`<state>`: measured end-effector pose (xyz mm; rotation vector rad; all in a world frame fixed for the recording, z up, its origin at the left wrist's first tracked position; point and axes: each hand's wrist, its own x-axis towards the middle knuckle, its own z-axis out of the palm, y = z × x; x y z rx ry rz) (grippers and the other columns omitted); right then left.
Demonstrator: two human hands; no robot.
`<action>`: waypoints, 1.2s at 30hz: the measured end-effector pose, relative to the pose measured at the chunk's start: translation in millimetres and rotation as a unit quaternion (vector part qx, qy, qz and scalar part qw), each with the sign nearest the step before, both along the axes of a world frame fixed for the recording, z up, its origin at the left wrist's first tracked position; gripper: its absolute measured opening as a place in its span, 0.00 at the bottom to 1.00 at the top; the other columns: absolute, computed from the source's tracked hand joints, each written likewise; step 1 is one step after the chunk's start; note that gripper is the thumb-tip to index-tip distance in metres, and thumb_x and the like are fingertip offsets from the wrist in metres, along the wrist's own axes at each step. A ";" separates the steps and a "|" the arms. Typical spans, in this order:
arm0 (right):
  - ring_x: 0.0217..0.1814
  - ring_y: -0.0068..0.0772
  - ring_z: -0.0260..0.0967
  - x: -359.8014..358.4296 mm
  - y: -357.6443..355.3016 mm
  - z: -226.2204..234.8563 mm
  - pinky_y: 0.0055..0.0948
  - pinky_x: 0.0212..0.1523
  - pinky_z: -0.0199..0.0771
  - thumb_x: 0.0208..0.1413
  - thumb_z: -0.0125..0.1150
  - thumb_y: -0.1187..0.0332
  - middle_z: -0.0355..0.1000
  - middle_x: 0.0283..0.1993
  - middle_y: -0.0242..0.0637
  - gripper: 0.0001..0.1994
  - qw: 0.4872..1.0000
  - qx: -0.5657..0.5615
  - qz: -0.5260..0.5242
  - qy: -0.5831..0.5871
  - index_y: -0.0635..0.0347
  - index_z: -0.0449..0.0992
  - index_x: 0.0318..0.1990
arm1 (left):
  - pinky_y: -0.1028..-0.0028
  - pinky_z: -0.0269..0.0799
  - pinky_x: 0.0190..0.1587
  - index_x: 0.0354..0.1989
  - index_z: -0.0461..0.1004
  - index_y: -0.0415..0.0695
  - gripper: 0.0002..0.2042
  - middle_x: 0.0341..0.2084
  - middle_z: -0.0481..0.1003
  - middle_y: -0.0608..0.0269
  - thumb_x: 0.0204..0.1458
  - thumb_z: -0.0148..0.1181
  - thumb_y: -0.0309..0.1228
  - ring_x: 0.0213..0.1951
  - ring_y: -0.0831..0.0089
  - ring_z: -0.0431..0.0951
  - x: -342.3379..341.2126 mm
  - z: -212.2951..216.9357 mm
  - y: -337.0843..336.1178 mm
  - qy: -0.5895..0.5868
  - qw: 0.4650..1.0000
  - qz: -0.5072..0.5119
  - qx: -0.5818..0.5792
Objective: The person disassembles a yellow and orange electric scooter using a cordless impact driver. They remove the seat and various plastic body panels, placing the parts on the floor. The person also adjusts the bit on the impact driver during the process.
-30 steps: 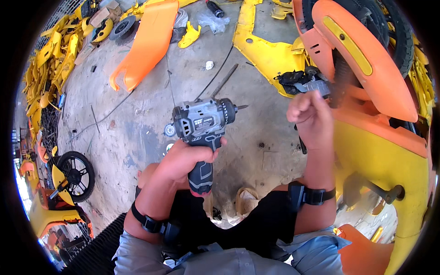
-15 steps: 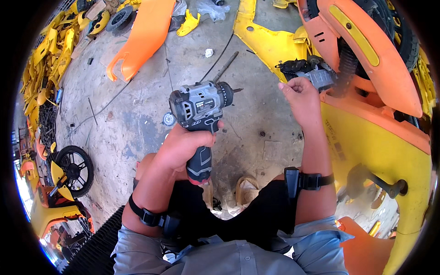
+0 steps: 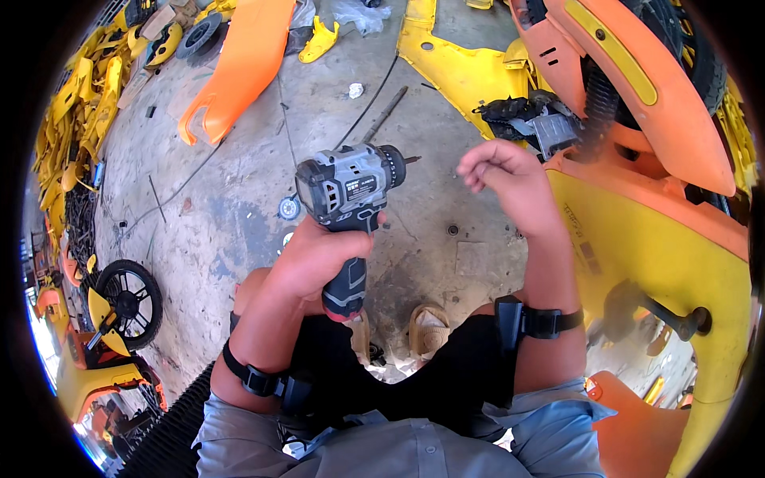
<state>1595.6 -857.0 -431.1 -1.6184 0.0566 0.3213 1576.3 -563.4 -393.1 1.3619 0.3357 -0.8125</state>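
Note:
My left hand (image 3: 315,251) is closed around the handle of a grey and black cordless drill (image 3: 351,187). The drill's bit points right, toward my other hand. My right hand (image 3: 504,177) is raised to the right of the bit, fingers pinched together. A tiny dark speck shows at its fingertips, too small to name. Below and beside that hand stands a large yellow and orange vehicle body (image 3: 613,215). Just beyond it sits a grey and black mechanical part (image 3: 538,123).
On the concrete floor lie an orange panel (image 3: 247,72), a yellow panel (image 3: 462,68) and a dark rod (image 3: 386,111). Yellow parts are heaped at the far left (image 3: 92,103). A black spoked wheel (image 3: 127,303) is at the left. The orange fender (image 3: 629,95) overhangs the right side.
My right hand has come away from the grey mechanical part, moving left and down, and has turned its fingertips toward the drill. The drill stays in my left hand, almost still.

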 end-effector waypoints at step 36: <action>0.42 0.28 0.74 16.6 -7.2 -29.6 0.29 0.48 0.75 0.60 0.66 0.70 0.75 0.40 0.33 0.14 0.949 0.270 -0.137 0.081 0.63 0.75 0.52 | 0.75 0.71 0.39 0.49 0.77 0.39 0.20 0.33 0.76 0.68 0.43 0.59 0.21 0.35 0.77 0.73 7.3 -21.5 -8.8 -0.097 0.994 -0.024 0.052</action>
